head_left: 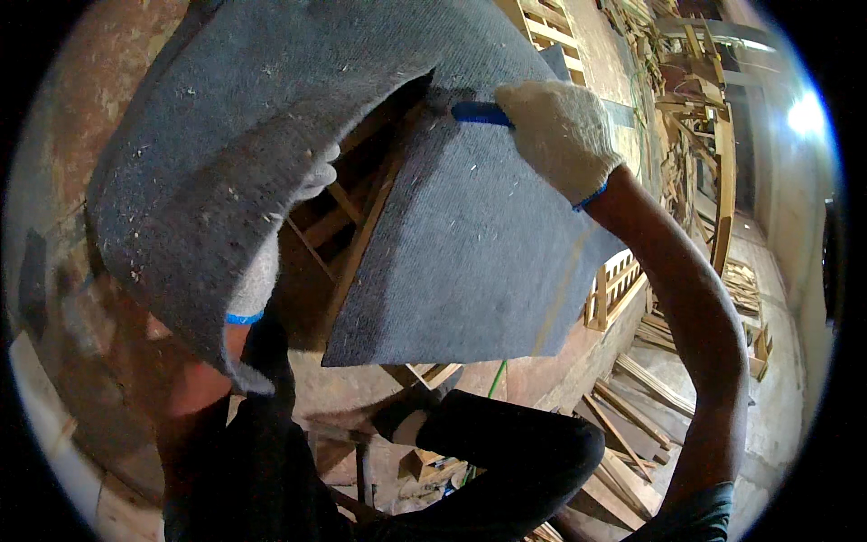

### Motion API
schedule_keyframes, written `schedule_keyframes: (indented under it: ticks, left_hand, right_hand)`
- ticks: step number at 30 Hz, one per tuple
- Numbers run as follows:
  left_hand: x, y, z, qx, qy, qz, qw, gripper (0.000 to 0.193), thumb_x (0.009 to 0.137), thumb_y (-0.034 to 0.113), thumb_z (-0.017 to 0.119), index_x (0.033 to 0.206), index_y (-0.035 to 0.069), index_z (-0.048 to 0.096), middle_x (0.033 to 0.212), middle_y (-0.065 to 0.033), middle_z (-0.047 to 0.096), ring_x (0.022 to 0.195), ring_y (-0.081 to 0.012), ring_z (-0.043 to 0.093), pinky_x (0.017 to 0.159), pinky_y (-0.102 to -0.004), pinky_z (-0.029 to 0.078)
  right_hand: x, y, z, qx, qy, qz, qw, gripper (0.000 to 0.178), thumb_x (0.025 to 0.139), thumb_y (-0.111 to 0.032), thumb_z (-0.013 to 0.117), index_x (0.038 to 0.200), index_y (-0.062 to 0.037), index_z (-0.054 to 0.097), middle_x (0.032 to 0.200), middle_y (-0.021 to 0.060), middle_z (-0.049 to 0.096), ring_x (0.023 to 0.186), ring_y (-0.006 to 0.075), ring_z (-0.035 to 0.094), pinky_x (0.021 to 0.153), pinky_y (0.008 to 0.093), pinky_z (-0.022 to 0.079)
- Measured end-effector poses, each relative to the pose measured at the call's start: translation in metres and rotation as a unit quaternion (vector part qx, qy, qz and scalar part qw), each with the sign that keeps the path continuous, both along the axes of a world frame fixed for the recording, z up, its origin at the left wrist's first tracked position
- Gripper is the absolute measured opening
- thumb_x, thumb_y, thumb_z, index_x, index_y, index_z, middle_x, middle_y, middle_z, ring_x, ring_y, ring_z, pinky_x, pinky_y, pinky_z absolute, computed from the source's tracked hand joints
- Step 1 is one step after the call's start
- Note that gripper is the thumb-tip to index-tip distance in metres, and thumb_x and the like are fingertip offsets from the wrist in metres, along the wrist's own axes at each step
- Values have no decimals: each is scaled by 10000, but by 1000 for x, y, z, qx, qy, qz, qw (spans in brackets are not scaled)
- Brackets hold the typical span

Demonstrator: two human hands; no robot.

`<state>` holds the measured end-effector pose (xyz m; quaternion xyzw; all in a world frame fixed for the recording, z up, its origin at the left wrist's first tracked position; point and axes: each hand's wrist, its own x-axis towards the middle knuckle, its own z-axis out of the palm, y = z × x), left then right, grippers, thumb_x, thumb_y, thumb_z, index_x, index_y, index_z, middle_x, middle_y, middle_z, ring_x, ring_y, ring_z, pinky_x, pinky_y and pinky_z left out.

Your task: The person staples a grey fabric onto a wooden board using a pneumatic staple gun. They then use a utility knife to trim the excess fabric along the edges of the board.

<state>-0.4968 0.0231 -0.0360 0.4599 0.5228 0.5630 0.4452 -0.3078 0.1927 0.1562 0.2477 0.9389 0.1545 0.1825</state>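
Note:
A large sheet of grey felt-like carpet (470,235) lies over a wooden frame (375,203), with a long slit running through it. My left hand (256,278), in a white knitted glove, grips the edge of the left flap and holds it raised, so the wooden slats show through the gap. That flap partly covers the hand. In my gloved right hand (562,135) is a blue-handled tool that looks like a utility knife (480,113). Its tip is at the upper end of the slit; I cannot make out the blade.
Slatted wooden frames (614,289) stand on the floor just right of the carpet. Loose boards (632,415) and piled wood scraps (677,172) lie along the right side. My bent leg (515,452) is below the carpet's near edge, by a green cord (497,379).

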Motion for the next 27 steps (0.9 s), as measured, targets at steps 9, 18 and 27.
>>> schedule_keyframes:
  ticks: [9, 18, 27]
  left_hand:
    - [12, 24, -40, 40, -19, 38, 998, 454, 1031, 199, 594, 1453, 44, 529, 1467, -106, 557, 1319, -209, 554, 1154, -354, 400]
    - [63, 98, -6, -91, -202, -106, 969, 427, 1047, 213, 554, 1435, 35, 550, 1512, -109, 516, 1367, -207, 500, 1147, -319, 377]
    - [45, 132, -45, -44, -187, -65, 979, 379, 1001, 308, 589, 1252, 44, 693, 1372, -85, 622, 1261, -206, 578, 1127, -329, 385]
  right_hand:
    - [16, -15, 4, -114, 104, -149, 977, 164, 890, -198, 639, 901, -37, 668, 767, 174, 668, 754, 363, 696, 689, 484, 546]
    - [82, -22, -14, -227, 137, -379, 887, 367, 896, -363, 670, 835, -1, 691, 665, 196, 635, 622, 352, 662, 646, 462, 521]
    - [64, -20, -34, -240, 233, -237, 912, 269, 869, -289, 715, 914, -31, 656, 728, 202, 647, 703, 391, 677, 645, 475, 529]
